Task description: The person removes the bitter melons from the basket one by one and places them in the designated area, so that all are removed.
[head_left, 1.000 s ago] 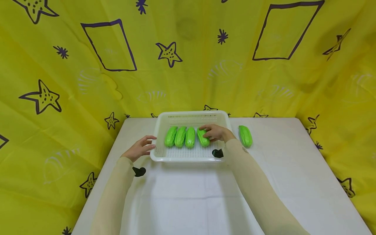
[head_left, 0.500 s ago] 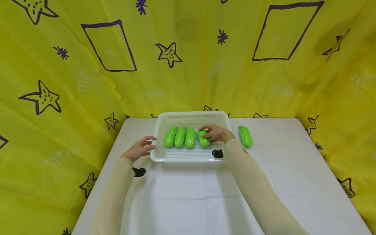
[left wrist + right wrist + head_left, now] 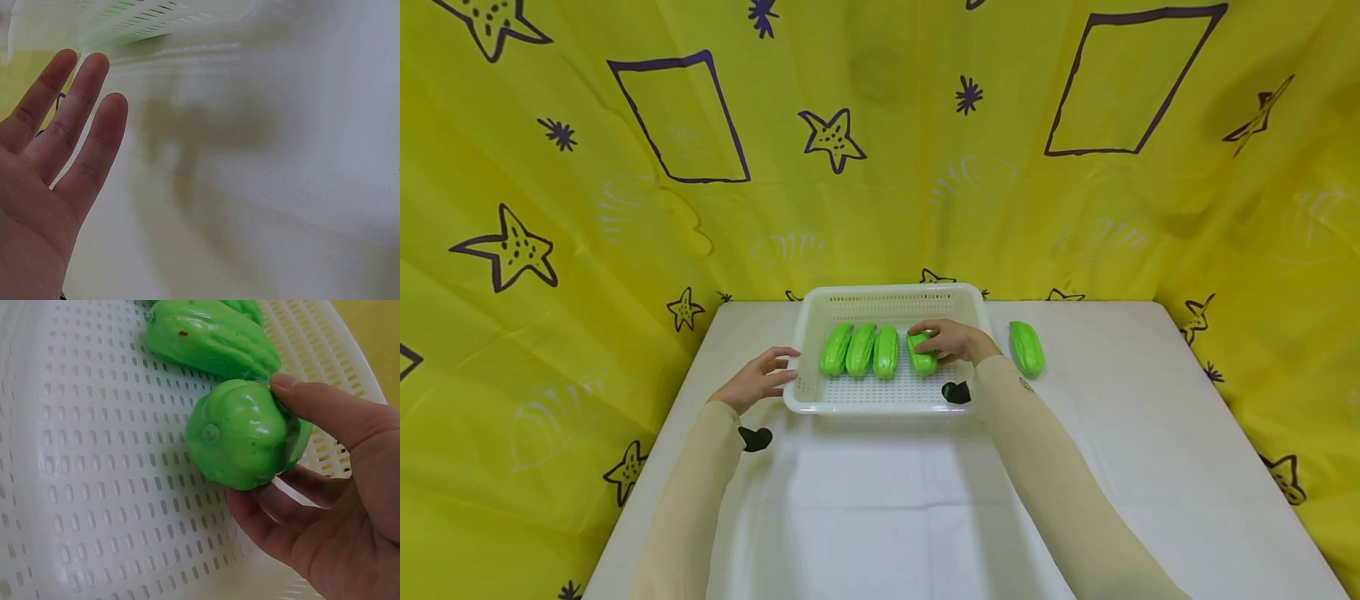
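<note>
My right hand (image 3: 953,339) grips a glossy green ribbed gourd (image 3: 923,362) inside a white perforated plastic basket (image 3: 880,408). In the right wrist view, the thumb lies on one side of this gourd (image 3: 234,440) and curled fingers reach under the other. Three similar gourds (image 3: 860,352) lie side by side to its left in the basket. My left hand (image 3: 756,381) is at the basket's left rim, fingertips right at the edge. Its fingers (image 3: 81,94) are spread and nearly straight in the left wrist view. Another green gourd (image 3: 1027,348) lies outside, to the basket's right.
The basket stands at the back of a table with a white cloth (image 3: 880,492). Yellow curtains (image 3: 880,208) with starfish drawings rise behind the table and at both sides. A dark rounded piece (image 3: 756,439) sticks out at the left wrist, another dark piece (image 3: 957,392) at the right.
The gourd in my right hand has shifted slightly to the right, widening the gap to the row of three. My left hand has stayed at the rim.
</note>
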### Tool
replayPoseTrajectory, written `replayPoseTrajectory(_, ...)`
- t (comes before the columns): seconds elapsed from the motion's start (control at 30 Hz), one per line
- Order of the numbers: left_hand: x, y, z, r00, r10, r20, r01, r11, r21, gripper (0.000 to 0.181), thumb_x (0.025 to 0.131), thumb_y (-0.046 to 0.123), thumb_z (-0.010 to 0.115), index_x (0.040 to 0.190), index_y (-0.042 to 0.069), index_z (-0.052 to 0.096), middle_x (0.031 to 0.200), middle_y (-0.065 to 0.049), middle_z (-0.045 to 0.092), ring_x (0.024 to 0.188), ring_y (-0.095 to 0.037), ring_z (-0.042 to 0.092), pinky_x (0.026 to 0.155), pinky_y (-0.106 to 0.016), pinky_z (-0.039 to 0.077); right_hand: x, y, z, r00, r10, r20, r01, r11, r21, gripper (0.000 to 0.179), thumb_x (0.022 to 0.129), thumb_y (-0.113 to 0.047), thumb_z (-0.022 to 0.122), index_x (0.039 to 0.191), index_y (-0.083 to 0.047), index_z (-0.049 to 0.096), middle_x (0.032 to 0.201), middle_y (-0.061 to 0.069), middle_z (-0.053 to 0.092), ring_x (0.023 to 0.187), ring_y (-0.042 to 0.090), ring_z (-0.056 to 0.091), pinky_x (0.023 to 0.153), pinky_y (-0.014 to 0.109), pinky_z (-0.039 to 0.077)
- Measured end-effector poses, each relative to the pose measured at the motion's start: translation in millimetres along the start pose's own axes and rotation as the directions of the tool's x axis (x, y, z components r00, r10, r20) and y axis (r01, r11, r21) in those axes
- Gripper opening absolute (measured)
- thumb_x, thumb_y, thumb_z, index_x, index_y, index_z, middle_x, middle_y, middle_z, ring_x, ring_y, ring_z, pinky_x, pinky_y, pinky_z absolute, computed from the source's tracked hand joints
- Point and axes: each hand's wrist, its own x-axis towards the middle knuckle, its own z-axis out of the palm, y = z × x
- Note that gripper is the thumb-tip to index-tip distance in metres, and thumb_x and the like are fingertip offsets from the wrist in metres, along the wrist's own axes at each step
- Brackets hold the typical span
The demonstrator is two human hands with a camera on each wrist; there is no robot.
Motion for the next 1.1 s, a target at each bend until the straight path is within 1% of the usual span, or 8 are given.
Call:
replayPoseTrajectory(0.1, 0.6, -1.0, 0.0, 1.0, -0.002, -0.002, 0.002, 1.0, 0.005, 0.05, 0.099, 0.02, 0.059, 0.144, 0.008, 0.038, 0.153, -0.021, 0.029, 0.131, -0.044, 0.041, 0.106, -0.056, 0.039, 0.3, 0.3, -0.4, 1.0, 0.002, -0.016, -0.002, 1.0, 0.0, 0.051, 0.095, -0.015, 0.065, 0.143, -0.012, 0.047, 0.147, 0.023, 0.035, 0.121, 0.033, 0.048, 0.094, 0.047, 0.05)
replayPoseTrajectory(0.23, 6.6, -10.3, -1.2, 1.0, 0.003, -0.018, -0.003, 1.0, 0.019, 0.05, 0.1, 0.022, 0.059, 0.144, 0.011, 0.038, 0.154, -0.02, 0.029, 0.132, -0.043, 0.04, 0.106, -0.056, 0.038, -0.9, -0.8, -0.5, 0.999, 0.006, -0.039, -0.006, 1.0, 0.002, 0.052, 0.094, -0.015, 0.066, 0.143, -0.014, 0.047, 0.147, 0.022, 0.035, 0.119, 0.033, 0.049, 0.093, 0.046, 0.051)
replayPoseTrajectory(0.37, 12.7, -18.9, -4.4, 1.0, 0.001, -0.023, -0.001, 1.0, 0.031, 0.052, 0.098, 0.027, 0.061, 0.143, 0.014, 0.039, 0.154, -0.017, 0.031, 0.131, -0.04, 0.042, 0.105, -0.053, 0.041, -2.9, -2.9, -0.5, 0.999, 0.001, -0.046, -0.001, 1.0, -0.01, 0.053, 0.094, -0.017, 0.066, 0.143, -0.014, 0.048, 0.148, 0.022, 0.035, 0.12, 0.032, 0.049, 0.091, 0.044, 0.051)
replayPoseTrajectory(0.53, 14.4, -22.0, -6.7, 1.0, 0.001, -0.017, -0.001, 1.0, 0.031, 0.054, 0.096, 0.03, 0.063, 0.142, 0.014, 0.04, 0.153, -0.017, 0.032, 0.13, -0.039, 0.044, 0.103, -0.051, 0.044, -6.5, -7.3, -2.9, 0.998, -0.005, -0.064, 0.004, 1.0, -0.01, 0.052, 0.094, -0.021, 0.067, 0.143, -0.015, 0.05, 0.147, 0.02, 0.039, 0.119, 0.031, 0.05, 0.092, 0.046, 0.051)
replayPoseTrajectory(0.63, 14.1, -22.3, -6.8, 1.0, -0.003, -0.018, 0.004, 0.999, 0.034, 0.053, 0.097, 0.03, 0.063, 0.142, 0.015, 0.041, 0.153, -0.016, 0.033, 0.129, -0.038, 0.045, 0.103, -0.051, 0.044, -10.1, -10.8, -5.7, 0.996, -0.02, -0.087, 0.017, 0.999, -0.034, 0.052, 0.094, -0.024, 0.067, 0.142, -0.015, 0.051, 0.147, 0.019, 0.04, 0.119, 0.03, 0.049, 0.092, 0.047, 0.051)
replayPoseTrajectory(0.73, 13.8, -22.1, -6.3, 1.0, -0.005, -0.016, 0.005, 0.999, 0.031, 0.051, 0.098, 0.028, 0.062, 0.142, 0.015, 0.04, 0.152, -0.017, 0.033, 0.128, -0.038, 0.046, 0.103, -0.051, 0.044, -15.5, -14.9, -9.3, 0.992, -0.037, -0.123, 0.03, 0.998, -0.055, 0.051, 0.093, -0.026, 0.068, 0.141, -0.015, 0.052, 0.146, 0.018, 0.041, 0.117, 0.03, 0.05, 0.09, 0.045, 0.051)
replayPoseTrajectory(0.93, 12.8, -22.6, -4.9, 1.0, -0.009, -0.016, 0.009, 1.0, 0.025, 0.048, 0.099, 0.022, 0.059, 0.142, 0.013, 0.04, 0.15, -0.019, 0.034, 0.128, -0.04, 0.045, 0.103, -0.051, 0.044, -27.9, -24.7, -14.0, 0.981, -0.094, -0.168, 0.09, 0.995, -0.033, 0.049, 0.092, -0.024, 0.07, 0.138, -0.015, 0.055, 0.144, 0.021, 0.042, 0.113, 0.029, 0.053, 0.085, 0.04, 0.052)
replayPoseTrajectory(1.1, 14.1, -22.6, -4.9, 1.0, -0.007, -0.014, 0.008, 0.999, 0.047, 0.049, 0.099, 0.024, 0.059, 0.142, 0.015, 0.039, 0.152, -0.017, 0.033, 0.129, -0.039, 0.045, 0.103, -0.051, 0.044, -41.8, -28.6, -18.7, 0.962, -0.141, -0.235, 0.136, 0.99, -0.038, 0.05, 0.091, -0.026, 0.071, 0.138, -0.015, 0.056, 0.14, 0.019, 0.045, 0.106, 0.028, 0.055, 0.081, 0.038, 0.054)
